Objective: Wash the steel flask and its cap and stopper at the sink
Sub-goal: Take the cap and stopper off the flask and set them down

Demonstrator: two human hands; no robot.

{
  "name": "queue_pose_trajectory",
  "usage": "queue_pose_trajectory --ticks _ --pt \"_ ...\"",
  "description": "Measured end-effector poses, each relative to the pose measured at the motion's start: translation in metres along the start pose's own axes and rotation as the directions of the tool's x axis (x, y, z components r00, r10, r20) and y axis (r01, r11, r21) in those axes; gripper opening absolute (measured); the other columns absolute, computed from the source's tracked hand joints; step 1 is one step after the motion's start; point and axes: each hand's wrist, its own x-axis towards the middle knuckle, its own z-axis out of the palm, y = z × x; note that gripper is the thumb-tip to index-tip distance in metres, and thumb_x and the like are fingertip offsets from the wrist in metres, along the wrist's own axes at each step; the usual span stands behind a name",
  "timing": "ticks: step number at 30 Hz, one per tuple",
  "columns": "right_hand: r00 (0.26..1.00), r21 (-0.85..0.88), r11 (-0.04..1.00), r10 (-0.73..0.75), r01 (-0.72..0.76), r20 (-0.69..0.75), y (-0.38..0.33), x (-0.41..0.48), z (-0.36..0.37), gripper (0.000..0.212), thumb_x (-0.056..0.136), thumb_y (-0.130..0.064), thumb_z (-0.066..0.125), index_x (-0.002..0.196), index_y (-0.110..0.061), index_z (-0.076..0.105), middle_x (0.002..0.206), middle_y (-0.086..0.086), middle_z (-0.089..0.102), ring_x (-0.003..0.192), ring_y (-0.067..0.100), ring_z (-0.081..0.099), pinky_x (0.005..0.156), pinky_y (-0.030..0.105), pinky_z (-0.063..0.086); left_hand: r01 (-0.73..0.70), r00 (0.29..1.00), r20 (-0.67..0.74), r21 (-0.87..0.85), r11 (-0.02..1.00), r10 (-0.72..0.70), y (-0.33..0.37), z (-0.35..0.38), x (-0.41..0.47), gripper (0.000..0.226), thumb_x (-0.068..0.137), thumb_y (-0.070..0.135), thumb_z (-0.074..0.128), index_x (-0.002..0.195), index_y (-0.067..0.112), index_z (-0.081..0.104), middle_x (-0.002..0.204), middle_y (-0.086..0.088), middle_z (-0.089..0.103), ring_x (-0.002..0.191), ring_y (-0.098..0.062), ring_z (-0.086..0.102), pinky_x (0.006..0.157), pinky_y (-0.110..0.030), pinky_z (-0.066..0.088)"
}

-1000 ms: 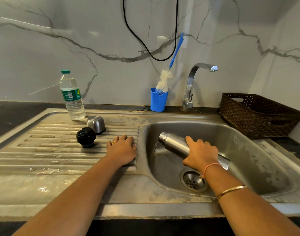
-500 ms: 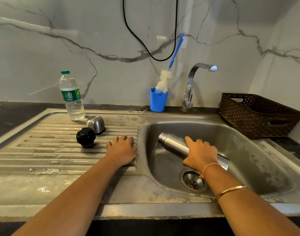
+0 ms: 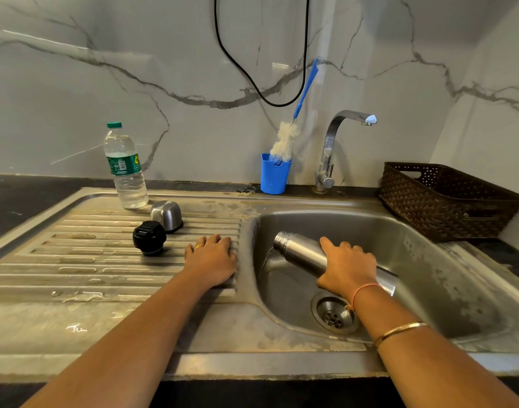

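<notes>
Kitchen sink, seen from over the person's two bare forearms. At far left a plastic water bottle (image 3: 125, 169) stands upright at the back of the steel draining board (image 3: 75, 260). Just right of it a black stopper (image 3: 149, 237) sits on the ridges in front of a small steel cap (image 3: 166, 215), the two close together and well apart from the flask. Next, the left hand (image 3: 211, 262) lies flat on the board's right edge, fingers straight, holding nothing. Behind it, against the marble wall, a blue cup (image 3: 274, 175) holds a bottle brush (image 3: 284, 139). In the basin (image 3: 429, 275) the steel flask (image 3: 299, 253) is tilted with its open mouth down and to the left, and water runs out of it onto the basin wall. The right hand (image 3: 348, 267) is wrapped round its middle, fingers curled over the top. The tap (image 3: 338, 136) behind shows no water running. A dark woven basket (image 3: 447, 198) sits at far right.

Likely trouble: the flask is smooth, probably wet, and held by one hand only, so it could slip and bang into the basin. The round stopper could roll along the ridges if the left hand knocks it
</notes>
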Motion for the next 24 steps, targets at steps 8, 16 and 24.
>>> queue_pose_trajectory --ticks 8,16,24 --pt "1.000 -0.005 1.000 0.000 0.000 0.011 0.0004 -0.0005 0.0002 0.067 0.075 -0.039 0.067 0.132 -0.031 0.034 0.113 0.008 0.055 0.103 0.028 0.053 0.081 0.038 0.046 -0.006 1.000 0.000 -0.001 1.000 0.006 -0.0012 0.0006 -0.0001 0.047 0.100 0.036 0.030 0.144 0.021 0.033 0.153 -0.003 0.029 0.141 -0.026 0.022 0.116 -0.051 0.014" --pt "0.999 -0.025 1.000 -0.007 0.008 0.034 -0.0003 -0.0005 -0.0014 0.070 0.077 -0.037 0.065 0.138 -0.031 0.030 0.118 0.009 0.054 0.108 0.030 0.051 0.085 0.040 0.044 -0.004 1.000 -0.012 0.007 1.000 0.004 -0.0022 0.0018 0.0012 0.046 0.099 0.036 0.030 0.143 0.021 0.036 0.150 -0.003 0.033 0.139 -0.026 0.025 0.114 -0.049 0.017" --pt "0.999 -0.042 0.999 -0.010 0.012 0.035 -0.0023 -0.0018 -0.0032 0.069 0.077 -0.038 0.065 0.136 -0.031 0.031 0.118 0.008 0.054 0.108 0.029 0.052 0.086 0.040 0.043 -0.006 1.000 -0.012 0.002 1.000 0.006 -0.0022 0.0021 0.0018 0.046 0.099 0.037 0.031 0.142 0.021 0.037 0.149 -0.003 0.033 0.139 -0.026 0.025 0.113 -0.050 0.017"
